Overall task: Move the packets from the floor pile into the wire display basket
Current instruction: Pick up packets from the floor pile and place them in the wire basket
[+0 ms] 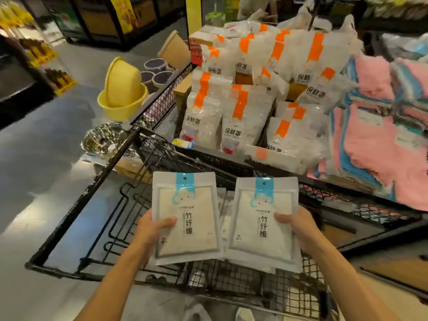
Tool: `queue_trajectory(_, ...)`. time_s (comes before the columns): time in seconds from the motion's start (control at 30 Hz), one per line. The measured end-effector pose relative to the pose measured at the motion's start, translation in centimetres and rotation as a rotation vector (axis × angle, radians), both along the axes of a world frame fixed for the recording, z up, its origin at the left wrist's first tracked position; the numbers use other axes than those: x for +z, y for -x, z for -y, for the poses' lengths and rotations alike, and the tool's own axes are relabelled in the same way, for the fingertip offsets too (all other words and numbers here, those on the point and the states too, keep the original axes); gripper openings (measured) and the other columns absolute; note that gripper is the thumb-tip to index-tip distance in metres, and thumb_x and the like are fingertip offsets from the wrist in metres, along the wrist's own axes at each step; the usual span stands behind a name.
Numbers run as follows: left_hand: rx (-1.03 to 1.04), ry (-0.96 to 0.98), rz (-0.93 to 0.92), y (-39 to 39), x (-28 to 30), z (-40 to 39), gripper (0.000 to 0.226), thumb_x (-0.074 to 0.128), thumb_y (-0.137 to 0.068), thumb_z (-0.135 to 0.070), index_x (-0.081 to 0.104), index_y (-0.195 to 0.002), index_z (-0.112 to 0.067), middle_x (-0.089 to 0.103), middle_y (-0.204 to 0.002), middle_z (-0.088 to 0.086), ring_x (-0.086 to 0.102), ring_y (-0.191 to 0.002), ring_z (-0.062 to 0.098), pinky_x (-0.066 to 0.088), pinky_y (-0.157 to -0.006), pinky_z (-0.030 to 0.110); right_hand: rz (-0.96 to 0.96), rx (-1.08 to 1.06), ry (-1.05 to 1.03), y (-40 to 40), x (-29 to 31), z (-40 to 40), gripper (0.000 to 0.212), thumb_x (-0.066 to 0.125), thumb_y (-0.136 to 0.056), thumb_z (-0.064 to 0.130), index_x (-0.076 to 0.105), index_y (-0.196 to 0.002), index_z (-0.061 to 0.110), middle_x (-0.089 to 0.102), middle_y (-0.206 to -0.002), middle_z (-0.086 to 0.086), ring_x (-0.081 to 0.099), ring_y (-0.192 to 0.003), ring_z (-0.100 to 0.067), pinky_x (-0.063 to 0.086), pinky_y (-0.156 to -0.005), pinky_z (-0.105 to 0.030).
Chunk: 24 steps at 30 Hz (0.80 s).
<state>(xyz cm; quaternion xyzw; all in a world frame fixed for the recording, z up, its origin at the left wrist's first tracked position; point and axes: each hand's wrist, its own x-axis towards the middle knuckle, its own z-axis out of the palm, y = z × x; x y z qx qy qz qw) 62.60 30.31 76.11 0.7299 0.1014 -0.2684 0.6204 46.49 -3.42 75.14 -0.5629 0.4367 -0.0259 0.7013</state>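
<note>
- The black wire display basket [69, 218], a long mesh-sided rack with a heavy dark rim, fills the lower middle; its near section lies under both hands.
- Beyond it, a neighbouring section holds white plastic packets with orange stripes [240, 117], stood upright in rows.
- To the right lies a stack of pink and blue fluffy cloths [370, 144], overlapping the mesh edge.
- On the grey floor to the left sit nested yellow plastic basins [121, 93], one tipped inside another, with a shiny steel bowl [104, 140] just beside the basket's corner.
- The left white packet with a blue top tab [185, 216] is held upright above the basket's near section, printed face toward the camera.
- The right white packet with a blue top tab [264, 223] stands just beside it, the lower edges of the two overlapping slightly.
- The left hand [152, 230] grips its packet at the left edge, thumb curled over the front.
- The right hand [298, 225] grips its packet at the right edge, thumb likewise across the front.
</note>
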Motion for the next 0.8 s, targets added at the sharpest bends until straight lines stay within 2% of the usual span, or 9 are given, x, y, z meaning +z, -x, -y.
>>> queue_trajectory(0.07,-0.027,-0.029,-0.033,-2.5,-2.1,0.6,0.031,0.074,-0.085,0.002,0.065,-0.110,-0.013,0.079,-0.094,0.005,0.076,-0.087,0.027,0.060,-0.063,0.038,-0.070,-0.043,0.016,-1.3,-1.7,-0.2,0.035,0.070,-0.089,-0.007,0.065,-0.118,0.012,0.076,-0.112,-0.013,0.074,-0.100,-0.033,0.061,-0.085,-0.051)
queue_trajectory(0.13,-0.051,-0.053,-0.065,-4.9,-4.3,0.9,0.035,0.075,-0.084,0.004,0.065,-0.114,-0.010,0.078,-0.100,0.009,0.075,-0.088,0.027,0.060,-0.062,0.035,-0.140,-0.058,0.025,-2.4,-3.3,-0.6,0.041,0.071,-0.089,-0.006,0.063,-0.126,0.009,0.074,-0.117,-0.014,0.073,-0.102,-0.033,0.060,-0.088,-0.052)
queue_trajectory(0.23,-0.138,-0.102,-0.088,-8.0,-7.2,1.3,0.036,0.073,-0.087,0.004,0.064,-0.119,-0.012,0.075,-0.107,0.006,0.073,-0.094,0.023,0.057,-0.061,0.028,-0.255,-0.085,0.050,-4.1,-5.4,-1.5,0.046,0.072,-0.088,-0.004,0.061,-0.131,0.008,0.074,-0.119,-0.013,0.073,-0.102,-0.031,0.062,-0.082,-0.047)
queue_trajectory(0.33,-0.233,-0.147,-0.110,-10.9,-9.9,2.1,0.039,0.072,-0.089,0.002,0.063,-0.124,-0.012,0.073,-0.107,0.003,0.070,-0.092,0.016,0.056,-0.060,0.024,-0.332,-0.100,0.051,-6.2,-7.1,-2.3,0.045,0.072,-0.089,-0.004,0.059,-0.131,0.009,0.073,-0.117,-0.013,0.073,-0.102,-0.031,0.062,-0.082,-0.048)
queue_trajectory(0.43,-0.306,-0.185,-0.137,-13.5,-13.1,3.1,0.043,0.074,-0.088,0.001,0.062,-0.127,-0.009,0.073,-0.110,0.005,0.070,-0.094,0.018,0.057,-0.067,0.025,-0.413,-0.091,0.086,-8.3,-9.1,-2.6,0.044,0.073,-0.089,-0.001,0.059,-0.129,0.012,0.073,-0.115,-0.011,0.073,-0.100,-0.029,0.062,-0.086,-0.052)
queue_trajectory(0.6,-0.376,-0.218,-0.196,-15.3,-16.9,5.2,0.035,0.072,-0.090,0.001,0.061,-0.120,-0.012,0.071,-0.101,0.000,0.068,-0.086,0.011,0.055,-0.061,0.020,-0.534,-0.090,0.152,-10.8,-12.3,-2.4,0.040,0.077,-0.087,0.003,0.057,-0.120,0.014,0.072,-0.110,-0.010,0.073,-0.098,-0.029,0.061,-0.085,-0.056)
queue_trajectory(0.73,-0.418,-0.318,-0.146,-15.8,-19.4,5.9,0.047,0.077,-0.088,-0.006,0.051,-0.126,-0.016,0.067,-0.111,0.005,0.067,-0.101,0.026,0.054,-0.069,0.028,-0.644,-0.043,0.216,-11.6,-15.1,-2.0,0.039,0.079,-0.087,0.012,0.056,-0.119,0.011,0.072,-0.112,-0.009,0.072,-0.100,-0.027,0.062,-0.085,-0.052)
queue_trajectory(0.8,-0.448,-0.455,-0.040,-15.5,-20.5,6.0,0.068,0.080,-0.087,-0.012,0.039,-0.141,-0.018,0.064,-0.120,0.009,0.062,-0.108,0.028,0.054,-0.082,0.036,-0.708,0.003,0.327,-12.2,-14.9,-2.4,0.040,0.079,-0.089,0.016,0.052,-0.118,0.008,0.065,-0.110,-0.003,0.067,-0.102,-0.024,0.059,-0.087,-0.042)
